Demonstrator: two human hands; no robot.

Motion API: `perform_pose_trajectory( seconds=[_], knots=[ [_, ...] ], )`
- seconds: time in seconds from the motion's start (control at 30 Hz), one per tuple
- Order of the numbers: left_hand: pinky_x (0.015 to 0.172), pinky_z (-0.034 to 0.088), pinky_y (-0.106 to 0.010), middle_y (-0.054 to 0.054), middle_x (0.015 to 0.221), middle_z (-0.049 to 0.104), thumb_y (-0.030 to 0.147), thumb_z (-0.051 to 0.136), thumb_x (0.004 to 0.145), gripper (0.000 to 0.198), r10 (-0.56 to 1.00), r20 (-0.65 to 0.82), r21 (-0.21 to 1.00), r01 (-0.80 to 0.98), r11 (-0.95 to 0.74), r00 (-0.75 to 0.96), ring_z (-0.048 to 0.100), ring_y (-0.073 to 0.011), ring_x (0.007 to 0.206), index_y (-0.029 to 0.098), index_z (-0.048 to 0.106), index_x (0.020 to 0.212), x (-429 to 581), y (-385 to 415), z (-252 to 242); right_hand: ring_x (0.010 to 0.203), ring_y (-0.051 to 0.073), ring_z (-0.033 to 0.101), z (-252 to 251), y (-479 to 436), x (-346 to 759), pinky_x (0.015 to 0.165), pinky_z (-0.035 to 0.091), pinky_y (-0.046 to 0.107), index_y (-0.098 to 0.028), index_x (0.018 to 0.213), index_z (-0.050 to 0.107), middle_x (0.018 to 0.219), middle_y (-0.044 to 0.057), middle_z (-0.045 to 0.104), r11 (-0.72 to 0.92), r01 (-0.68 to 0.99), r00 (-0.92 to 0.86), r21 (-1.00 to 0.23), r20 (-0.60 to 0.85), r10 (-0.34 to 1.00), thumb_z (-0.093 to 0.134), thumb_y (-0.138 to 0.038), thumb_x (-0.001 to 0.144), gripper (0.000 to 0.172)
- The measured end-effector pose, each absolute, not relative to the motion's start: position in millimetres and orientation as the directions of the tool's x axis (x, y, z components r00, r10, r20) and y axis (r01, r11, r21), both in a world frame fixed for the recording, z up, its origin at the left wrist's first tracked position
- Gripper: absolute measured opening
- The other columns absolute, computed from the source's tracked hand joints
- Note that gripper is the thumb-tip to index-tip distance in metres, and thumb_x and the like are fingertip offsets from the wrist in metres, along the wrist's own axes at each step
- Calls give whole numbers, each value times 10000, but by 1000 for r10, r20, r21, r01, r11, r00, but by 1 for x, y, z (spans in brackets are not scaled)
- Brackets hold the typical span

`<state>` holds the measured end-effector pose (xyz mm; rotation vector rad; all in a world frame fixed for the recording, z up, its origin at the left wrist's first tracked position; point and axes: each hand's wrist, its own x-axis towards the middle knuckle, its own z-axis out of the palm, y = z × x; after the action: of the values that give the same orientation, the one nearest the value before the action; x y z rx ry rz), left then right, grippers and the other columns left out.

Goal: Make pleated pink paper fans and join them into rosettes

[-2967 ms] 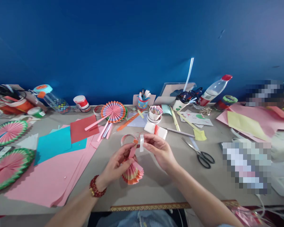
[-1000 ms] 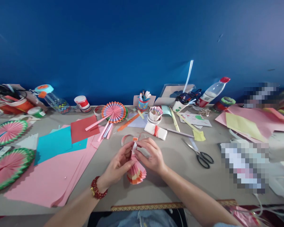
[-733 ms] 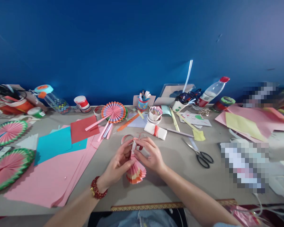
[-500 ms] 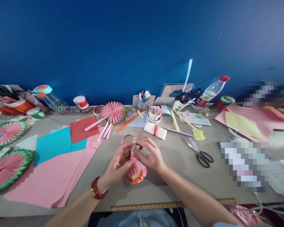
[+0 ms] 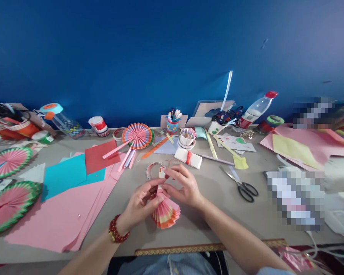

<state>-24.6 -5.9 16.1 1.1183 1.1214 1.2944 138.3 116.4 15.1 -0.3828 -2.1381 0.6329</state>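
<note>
Head view: pleated fan [image 5: 166,214] pinched between left hand [image 5: 140,201], right hand [image 5: 186,188].

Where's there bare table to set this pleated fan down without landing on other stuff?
Bare table shows between the right hand and the scissors, and along the near edge below the pleated fan held in both hands. Crowded: pink paper sheets beside the left hand, and the back row of cups and bottles.

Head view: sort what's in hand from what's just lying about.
In hand: pleated fan, pinched by left hand and right hand.
Lying about: scissors, bottle, pink sheets, round fan, tape ring.
</note>
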Motion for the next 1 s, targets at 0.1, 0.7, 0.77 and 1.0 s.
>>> perform_pose_trajectory(
  seconds=[0.1,0.7,0.77,1.0],
  knots=[
    [842,549,-319,-102,1024,692,274,630,911,411,1000,18,991,-132,-20,-14,683,-216,948,182,562,1306,-26,-8,18,954,229,638,14,121,140,792,558,373,-267,1317,567,1092,104,644,844,41,-612,-535,654,444,661,-269,880,447],
    [785,534,-318,-149,1353,589,245,642,897,420,996,71,972,-226,-59,45,645,-177,874,235,581,1312,-28,-5,17,937,232,674,29,128,155,803,532,391,-289,1294,620,1272,82,663,951,245,-647,-186,700,304,500,-135,905,436],
    [791,536,-321,-149,1316,612,243,647,896,429,998,61,982,-180,-56,26,652,-188,886,230,578,1319,-28,-6,12,890,226,675,30,127,156,780,535,389,-288,1293,624,1267,79,668,954,249,-641,-167,710,291,503,-145,904,432],
    [793,542,-317,-144,1307,623,248,652,893,426,998,53,991,-126,-50,20,663,-198,897,234,586,1314,-28,-8,11,941,240,684,29,129,159,811,548,392,-306,1372,557,1298,58,654,944,267,-633,-197,703,325,505,-147,906,495]
  ],
)
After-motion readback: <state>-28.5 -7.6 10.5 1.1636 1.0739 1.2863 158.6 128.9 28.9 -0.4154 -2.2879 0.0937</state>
